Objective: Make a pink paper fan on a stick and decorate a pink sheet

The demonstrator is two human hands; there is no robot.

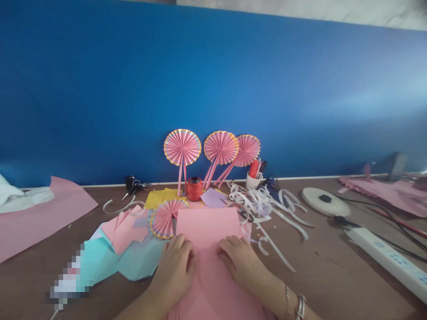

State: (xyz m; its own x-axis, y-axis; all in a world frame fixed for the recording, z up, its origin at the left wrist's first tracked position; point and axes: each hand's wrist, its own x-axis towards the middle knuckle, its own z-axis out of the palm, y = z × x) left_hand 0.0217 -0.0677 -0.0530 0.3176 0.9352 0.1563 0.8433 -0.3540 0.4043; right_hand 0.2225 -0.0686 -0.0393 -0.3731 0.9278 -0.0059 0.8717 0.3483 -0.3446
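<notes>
My left hand (pixel 175 266), right hand (pixel 240 262), both half-curled, gripping nothing, pressing pink paper sheet (pixel 208 226), pleated fan (pixel 165 218) at eleven o'clock.

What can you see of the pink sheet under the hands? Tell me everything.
The pink paper sheet is plain and matte, lying flat on the brown table. A crease seems to run across it where the left hand and right hand press down side by side, fingers bent; the far part looks like a flat rectangle. Its near end runs out of view under the forearms. Its far left corner lies against a pleated pink paper fan, and white paper strips lie by its right edge.
</notes>
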